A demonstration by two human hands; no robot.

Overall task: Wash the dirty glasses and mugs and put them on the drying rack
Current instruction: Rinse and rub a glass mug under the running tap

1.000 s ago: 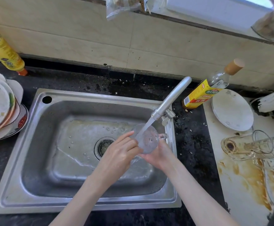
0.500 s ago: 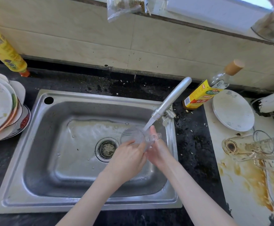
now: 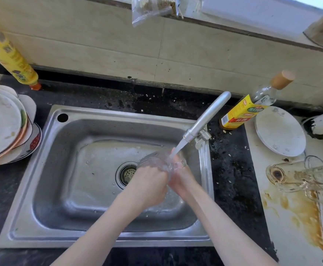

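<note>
Below both hands lies the steel sink (image 3: 47,169), its drain just to their left. The bench (image 3: 231,169) runs on to their right, and well out that way the dirty glasses (image 3: 310,175) lie tipped on their sides in a brown spill. A pile of plates (image 3: 5,127) sits far to the left. The tap (image 3: 204,118) slants down from above right, and its stream lands on the glass mug (image 3: 156,162) held between the hands, over the sink.

The left hand (image 3: 147,183) is curled round the mug's near side. The right hand (image 3: 181,179) grips it from the right, where its handle seems to be; the exact finger hold is blurred by water.

The mug looks light, stiff and breakable, and wet glass is likely slippery. A firm hold round the body, with fingers through the handle, would probably serve best. No drying rack is plainly visible.
</note>
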